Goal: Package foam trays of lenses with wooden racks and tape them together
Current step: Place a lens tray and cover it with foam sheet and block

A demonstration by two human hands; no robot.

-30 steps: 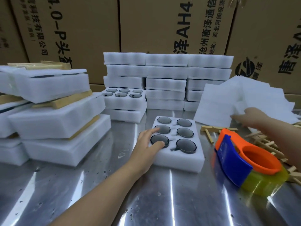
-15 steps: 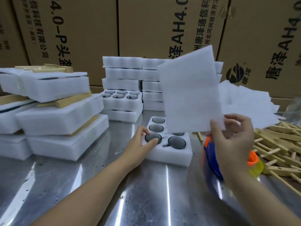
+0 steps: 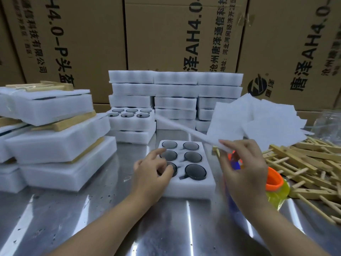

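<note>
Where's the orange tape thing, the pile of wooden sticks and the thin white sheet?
tape dispenser (image 3: 275, 179): head view, on its orange ring.
wooden racks (image 3: 302, 157): head view, on a slat in the pile.
foam sheet (image 3: 184, 129): head view, on its thin edge.

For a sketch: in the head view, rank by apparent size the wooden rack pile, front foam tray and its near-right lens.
1. wooden rack pile, cropped by the frame.
2. front foam tray.
3. near-right lens.

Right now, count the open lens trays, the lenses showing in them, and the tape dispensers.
Open foam trays: 2, the near tray and the rear tray
Lenses: 12, six per tray
Tape dispenser: 1
Total: 15
</note>
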